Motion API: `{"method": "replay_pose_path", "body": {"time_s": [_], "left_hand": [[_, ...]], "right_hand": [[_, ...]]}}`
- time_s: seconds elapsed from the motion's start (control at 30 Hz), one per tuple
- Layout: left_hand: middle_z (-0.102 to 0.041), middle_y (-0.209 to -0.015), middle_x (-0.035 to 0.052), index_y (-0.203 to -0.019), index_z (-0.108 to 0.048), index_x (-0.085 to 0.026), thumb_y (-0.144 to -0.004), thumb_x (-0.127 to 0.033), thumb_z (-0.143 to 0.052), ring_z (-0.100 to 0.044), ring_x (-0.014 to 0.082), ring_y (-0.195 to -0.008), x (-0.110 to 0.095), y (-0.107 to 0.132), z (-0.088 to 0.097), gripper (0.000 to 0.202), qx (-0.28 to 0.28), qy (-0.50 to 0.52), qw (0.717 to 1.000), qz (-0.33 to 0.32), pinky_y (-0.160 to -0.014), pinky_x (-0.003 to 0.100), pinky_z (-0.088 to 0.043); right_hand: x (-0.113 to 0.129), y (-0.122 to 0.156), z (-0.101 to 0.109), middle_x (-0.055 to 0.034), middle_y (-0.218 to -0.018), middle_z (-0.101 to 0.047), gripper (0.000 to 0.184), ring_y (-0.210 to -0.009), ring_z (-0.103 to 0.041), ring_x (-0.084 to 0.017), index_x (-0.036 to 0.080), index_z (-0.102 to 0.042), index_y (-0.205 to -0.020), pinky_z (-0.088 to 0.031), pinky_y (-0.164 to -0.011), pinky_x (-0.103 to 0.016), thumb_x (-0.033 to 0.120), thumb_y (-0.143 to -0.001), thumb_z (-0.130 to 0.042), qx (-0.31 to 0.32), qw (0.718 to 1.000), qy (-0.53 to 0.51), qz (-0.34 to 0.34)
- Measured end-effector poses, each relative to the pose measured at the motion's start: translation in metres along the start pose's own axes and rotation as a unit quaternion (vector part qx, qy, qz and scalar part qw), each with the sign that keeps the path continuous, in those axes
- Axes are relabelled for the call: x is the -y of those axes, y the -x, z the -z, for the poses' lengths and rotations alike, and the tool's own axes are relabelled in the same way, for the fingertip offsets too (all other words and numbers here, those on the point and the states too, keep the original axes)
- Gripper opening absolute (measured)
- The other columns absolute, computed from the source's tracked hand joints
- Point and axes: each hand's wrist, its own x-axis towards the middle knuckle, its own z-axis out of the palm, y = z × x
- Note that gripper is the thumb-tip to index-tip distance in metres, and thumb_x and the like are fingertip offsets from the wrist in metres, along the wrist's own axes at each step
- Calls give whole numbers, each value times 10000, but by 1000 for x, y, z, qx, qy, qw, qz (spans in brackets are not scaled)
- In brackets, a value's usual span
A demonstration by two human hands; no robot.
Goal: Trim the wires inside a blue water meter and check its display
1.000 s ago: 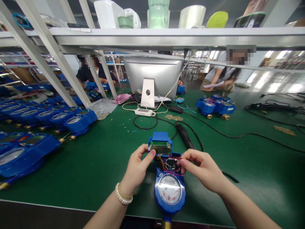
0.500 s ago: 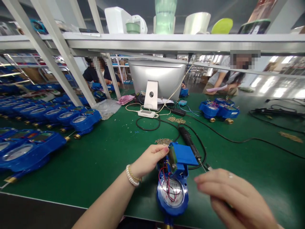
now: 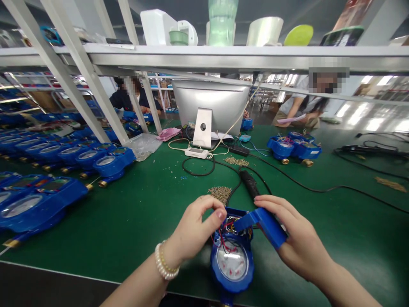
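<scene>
A blue water meter (image 3: 231, 261) with a round clear dial lies in front of me. Its upper compartment is uncovered, showing a tangle of coloured wires (image 3: 230, 224). At that compartment's left edge, my left hand (image 3: 198, 224) has its thumb and index finger curled together. What they pinch, if anything, is hidden. My right hand (image 3: 298, 236) grips a bent blue plastic cover (image 3: 271, 228), tilted over the compartment's right side. Behind this hand, a black electric screwdriver (image 3: 249, 183) lies on the green table, its front end covered.
Small brass-coloured screws (image 3: 220, 194) are heaped beyond the meter. Rows of blue meters (image 3: 72, 153) stand at left, with several more (image 3: 294, 147) at right. A monitor (image 3: 209, 102), cables and a shelf (image 3: 223, 55) are ahead. Two people sit across the table.
My right hand has moved left and taken hold of the blue cover. The cover has swung right and down, exposing the wires. My left hand has shifted slightly toward me.
</scene>
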Motion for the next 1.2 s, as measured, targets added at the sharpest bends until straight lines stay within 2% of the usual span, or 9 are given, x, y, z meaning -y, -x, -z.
{"method": "replay_pose_path", "body": {"time_s": [0.1,0.33,0.4,0.6,0.7,0.8,0.93,1.07,1.2], "left_hand": [[-617,-804,17,-724,-625,-176,-781,-326,-646,-535,184,-846,-1,14,1,162,74,2,997,29,-777,283,-372],[-574,-513,-29,-777,-564,-170,-886,-315,-494,-572,127,-600,6,-4,23,194,142,277,940,136,-780,305,-431],[-571,-538,-39,-786,-586,-165,-860,-328,-537,-500,89,-492,10,-19,29,186,162,196,960,114,-671,264,-436],[-686,-880,66,-932,-652,-161,-847,-288,-536,-626,196,-815,18,-50,13,192,144,24,989,22,-729,297,-462],[-648,-984,75,-968,-644,-185,-866,-272,-509,-580,224,-947,17,-35,1,190,36,-64,997,-25,-858,363,-420],[-615,-1066,83,-1050,-596,-194,-837,-227,-568,-528,224,-1042,12,-2,-7,217,-176,-226,943,-169,-931,376,-384],[-622,-1106,120,-1209,-525,-144,-709,-266,-715,-541,246,-1034,10,33,-24,549,-91,-324,892,-302,-926,355,-418],[-601,-1200,138,-1253,-530,-148,-709,-111,-624,-578,259,-1038,21,44,-34,553,-123,-305,916,-229,-885,339,-469],[-719,-872,80,-943,-702,-176,-704,-239,-706,-667,227,-773,26,41,-28,247,-207,-34,978,11,-694,294,-533]], "right_hand": [[0,0,-3,-98,-1192,-552,519,-1105,-533,-219,196,-470,-1219,-471,-923,-355,24,-729,-477,-18,1000,-11,-19],[3,1,0,-64,-1074,-593,466,-969,-564,-193,230,-479,-1251,-484,-824,-328,120,-801,-532,-15,998,-35,-46],[9,1,4,-38,-963,-601,475,-839,-572,-171,250,-473,-1262,-493,-735,-304,209,-803,-589,-7,996,-45,-81],[26,1,2,61,-605,-433,478,-526,-429,-110,251,-520,-1233,-393,-496,-236,318,-771,-622,13,963,-147,-227],[23,1,-7,63,-571,-390,404,-514,-405,-111,196,-577,-1150,-367,-488,-239,348,-777,-594,-19,928,-210,-307],[19,1,-14,60,-556,-391,387,-509,-399,-113,166,-591,-1099,-356,-488,-243,383,-779,-584,-31,907,-235,-347],[32,-4,-15,68,-512,-369,359,-474,-366,-103,174,-611,-1063,-302,-443,-225,391,-777,-594,-37,912,-204,-355],[53,-7,-6,65,-553,-463,567,-482,-419,-101,212,-532,-1231,-325,-443,-218,412,-722,-682,8,941,-199,-272],[44,-2,2,44,-697,-552,540,-600,-514,-112,271,-415,-1331,-425,-562,-234,380,-830,-586,9,945,-278,-174]]}}
